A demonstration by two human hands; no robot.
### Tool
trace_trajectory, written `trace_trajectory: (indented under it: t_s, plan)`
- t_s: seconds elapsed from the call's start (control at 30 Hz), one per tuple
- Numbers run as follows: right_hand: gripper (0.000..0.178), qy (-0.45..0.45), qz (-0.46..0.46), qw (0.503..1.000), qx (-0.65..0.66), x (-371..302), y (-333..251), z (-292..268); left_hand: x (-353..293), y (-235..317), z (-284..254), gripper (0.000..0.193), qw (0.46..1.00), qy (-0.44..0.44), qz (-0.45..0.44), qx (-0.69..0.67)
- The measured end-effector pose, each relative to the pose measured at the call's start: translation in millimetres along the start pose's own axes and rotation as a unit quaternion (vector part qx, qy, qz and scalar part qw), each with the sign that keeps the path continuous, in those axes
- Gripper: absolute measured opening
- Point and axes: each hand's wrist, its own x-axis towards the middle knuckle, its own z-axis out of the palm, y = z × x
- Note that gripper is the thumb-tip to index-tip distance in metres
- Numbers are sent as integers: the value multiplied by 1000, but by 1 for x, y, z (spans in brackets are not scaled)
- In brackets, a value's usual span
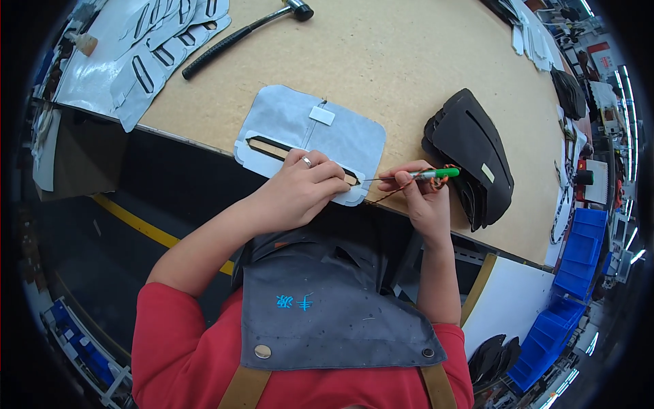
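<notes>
Slotted grey panel [279, 112], likely light, pliable, best rim-held, is covered at near worktop edge [197, 138] by left hand's [308, 184] bunched fingers, grip unclear; awl-like tool [444, 173] is pinched by right hand [424, 198].

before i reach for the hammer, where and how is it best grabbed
Probably around the middle of its black handle, from above on the near, lower-left side: the handle is long, slim and slants nearer the person, while the bulkier head lies farther off.

L hand [310, 183] palm-down, sl. curled; R hand [424, 198] raised w/ thumb-finger pinch.
</notes>
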Motion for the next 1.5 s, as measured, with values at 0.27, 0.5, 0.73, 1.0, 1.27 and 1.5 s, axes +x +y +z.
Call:
trace_trajectory:
  t_s: [0.27,0.5,0.73,1.0,1.27,1.5]
  plan:
    - [16,-41,16,998,-47,17,9,5,3,-2,-2,21,999,-1,33,-2]
    - [15,-90,41,990,-101,27,-1,4,3,-4,2,18,998,-13,46,34]
    - [4,-128,-113,950,-261,3,-8,8,2,-1,6,20,998,5,22,57]
    - [22,-50,-413,759,-501,-32,37,8,7,6,14,11,998,55,-30,13]
    - [22,18,-433,811,-394,-37,40,8,5,12,17,8,996,64,-68,15]
    - [16,35,-348,856,-380,-33,35,16,5,16,20,12,993,78,-86,-3]
